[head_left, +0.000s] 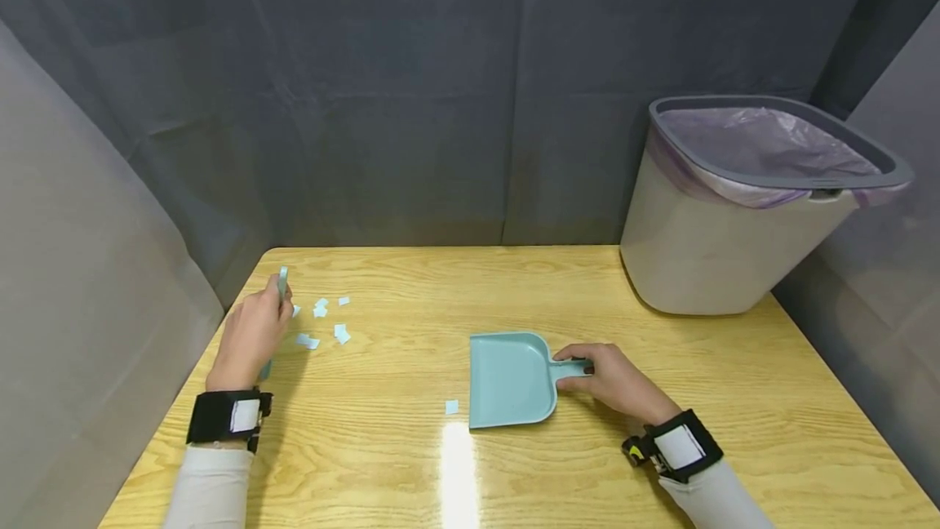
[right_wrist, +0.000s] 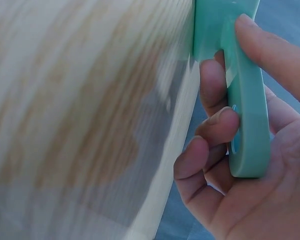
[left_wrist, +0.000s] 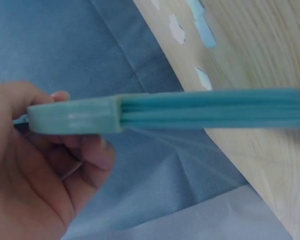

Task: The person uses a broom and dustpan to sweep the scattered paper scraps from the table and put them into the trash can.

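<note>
My left hand (head_left: 253,329) grips a teal hand brush at the table's left side, left of several small pale-blue paper scraps (head_left: 341,334). In the left wrist view the brush (left_wrist: 72,117) shows its bristles (left_wrist: 215,109) reaching toward the tabletop. Near the middle of the table lies a teal dustpan (head_left: 514,382), its straight edge facing left. My right hand (head_left: 617,382) holds the dustpan by its handle (right_wrist: 250,115), thumb on one side and fingers curled on the other. One single scrap (head_left: 451,406) sits just left of the pan's edge.
A light-grey trash bin (head_left: 705,243) lined with a translucent bag (head_left: 771,141) stands at the back right of the wooden table (head_left: 396,284). Dark cloth (head_left: 396,104) hangs behind the table, and a pale grey cloth (head_left: 81,292) is on the left.
</note>
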Demonstrator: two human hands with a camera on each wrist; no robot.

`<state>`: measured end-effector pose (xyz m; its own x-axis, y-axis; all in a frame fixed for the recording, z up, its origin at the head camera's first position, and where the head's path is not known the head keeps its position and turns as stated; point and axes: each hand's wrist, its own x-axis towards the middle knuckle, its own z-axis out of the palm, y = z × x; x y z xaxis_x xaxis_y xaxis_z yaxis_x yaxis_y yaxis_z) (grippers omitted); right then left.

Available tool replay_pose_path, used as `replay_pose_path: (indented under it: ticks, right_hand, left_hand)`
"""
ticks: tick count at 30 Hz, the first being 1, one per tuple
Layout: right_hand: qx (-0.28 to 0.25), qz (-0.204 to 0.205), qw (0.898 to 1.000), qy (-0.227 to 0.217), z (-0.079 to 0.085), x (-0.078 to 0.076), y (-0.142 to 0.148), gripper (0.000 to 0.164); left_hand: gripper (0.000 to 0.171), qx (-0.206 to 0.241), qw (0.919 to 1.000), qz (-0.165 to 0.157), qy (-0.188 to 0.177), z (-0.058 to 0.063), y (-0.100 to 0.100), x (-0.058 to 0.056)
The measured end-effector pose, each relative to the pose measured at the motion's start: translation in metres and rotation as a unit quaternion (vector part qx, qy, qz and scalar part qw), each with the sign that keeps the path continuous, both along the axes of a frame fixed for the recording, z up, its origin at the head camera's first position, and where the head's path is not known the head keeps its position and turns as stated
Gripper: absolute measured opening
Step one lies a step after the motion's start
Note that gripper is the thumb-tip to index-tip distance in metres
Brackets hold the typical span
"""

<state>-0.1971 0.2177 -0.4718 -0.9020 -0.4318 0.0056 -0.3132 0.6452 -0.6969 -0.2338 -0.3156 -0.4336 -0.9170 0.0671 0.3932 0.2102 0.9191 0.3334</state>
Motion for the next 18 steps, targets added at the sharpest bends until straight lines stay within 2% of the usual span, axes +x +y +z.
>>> replay_pose_path:
  ticks: [6,12,18]
  right_hand:
    - [-0.002,-0.006,1.0,-0.004,0.0,0.0,0.0,0.033]
    - [-0.003,-0.01,1.0,-0.01,0.001,0.0,-0.001,0.033]
    - [-0.001,-0.007,1.0,-0.01,0.001,0.0,0.0,0.034]
  left_hand:
    - [0.015,0.016,0.9993,-0.025,-0.024,0.003,0.006,0.0]
    - [0.022,0.028,0.9954,-0.032,-0.086,0.01,0.013,0.004]
    - [0.017,0.028,0.9894,-0.041,-0.137,0.017,0.018,0.007]
